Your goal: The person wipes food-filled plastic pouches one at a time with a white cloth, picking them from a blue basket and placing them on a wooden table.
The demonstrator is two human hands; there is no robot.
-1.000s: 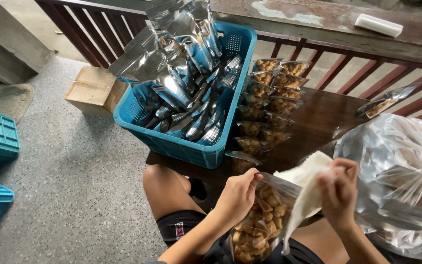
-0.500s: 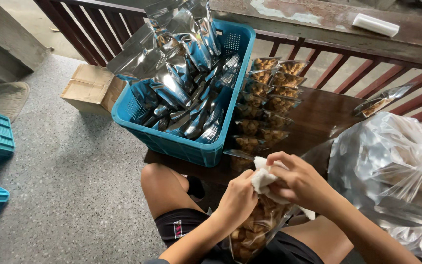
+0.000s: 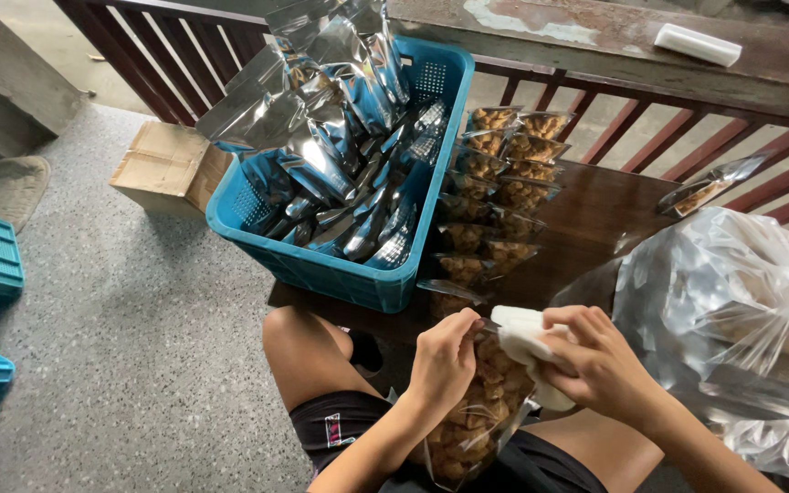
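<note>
Clear plastic pouch [image 3: 468, 415], packed with brown snack pieces, propped upright on lap at near edge of dark wooden table [image 3: 595, 219]. Left hand [image 3: 445, 361] curled over pouch mouth, fingers pinching top edge. Right hand [image 3: 595, 361] closed around folded white cloth [image 3: 522, 342], pressed against same opening. Likely light, film thin and slippery, contents brittle; best gripped at empty top strip, not squeezed at belly. Row of filled pouches [image 3: 495, 196] beyond, beside blue basket [image 3: 340, 274] of silver bags. Large clear sack [image 3: 741, 301] just right.
</note>
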